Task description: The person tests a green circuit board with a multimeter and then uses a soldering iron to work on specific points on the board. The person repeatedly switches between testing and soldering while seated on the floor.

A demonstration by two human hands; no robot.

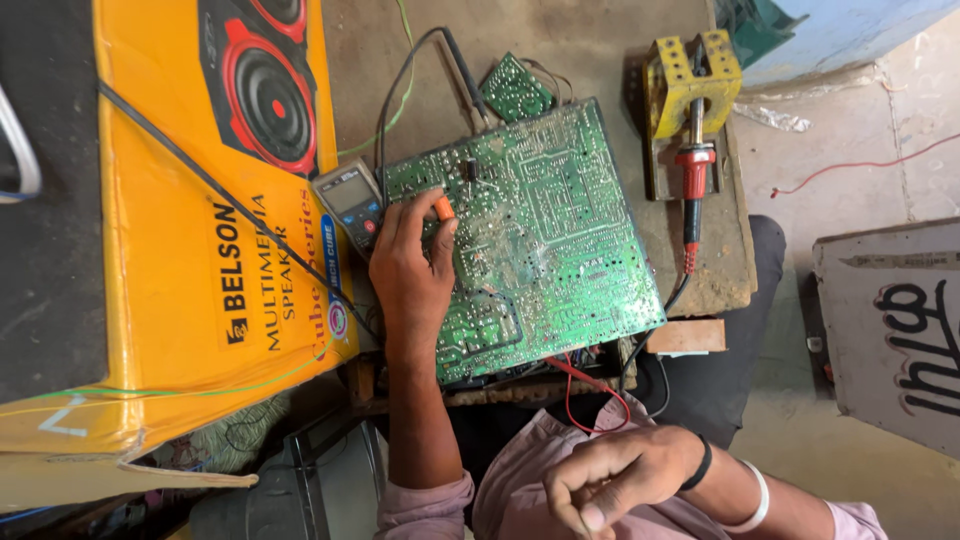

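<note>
The person's left hand (410, 262) pinches an orange-tipped probe (443, 208) between thumb and fingers, pressing its point onto the solder side of a large green circuit board (540, 220) near the board's upper left corner. Just beside that grip, on its outer side, lies a small grey multimeter (347, 200), partly tucked against a yellow speaker box (200, 230). The right hand (610, 480) rests loosely curled and holds nothing, well away from the board, near the person's lap. The solder joints around the tip sit densely packed, so a slight slip of the pinch could bridge two neighbouring pads and give a false reading or a short. Black leads (400, 90) loop above the grip and could snag. Across the board from the grip, a red-handled soldering iron (693, 190) sits in its yellow stand (690, 75).
</note>
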